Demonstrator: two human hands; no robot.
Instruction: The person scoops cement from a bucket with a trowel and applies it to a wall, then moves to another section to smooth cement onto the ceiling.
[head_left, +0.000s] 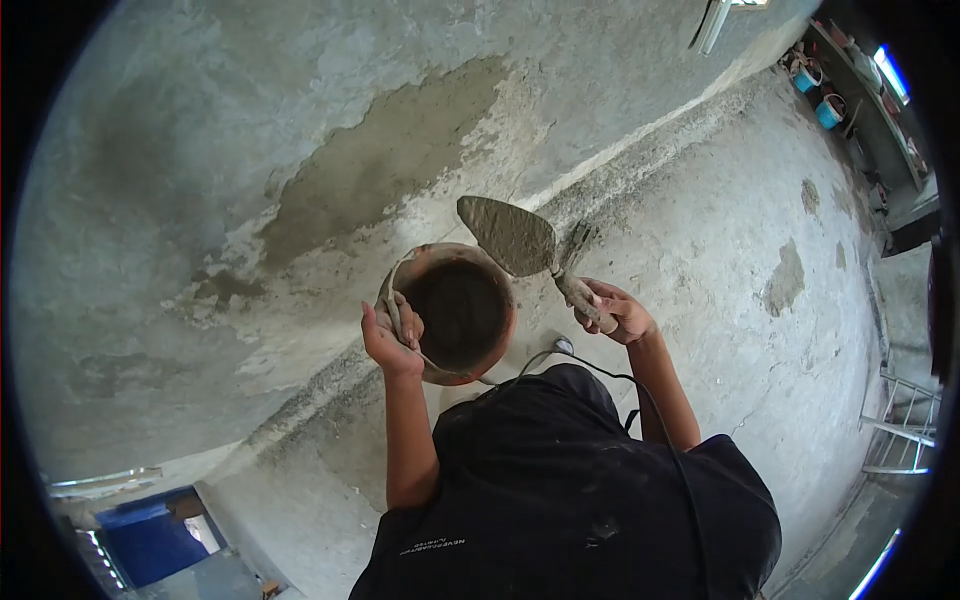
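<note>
A round orange-brown bucket with a dark inside hangs in front of my body. My left hand is wrapped round its cement-smeared handle at the left rim. My right hand grips the handle of a trowel, to the right of the bucket. The pointed blade, coated with grey wet mortar, extends to the upper left, above the bucket's upper rim. A darker damp-looking patch marks the grey wall beyond the bucket.
The rough wall meets the concrete floor along a diagonal edge. Blue buckets stand at the upper right, a metal ladder-like frame at the right. A cable runs over my dark shirt.
</note>
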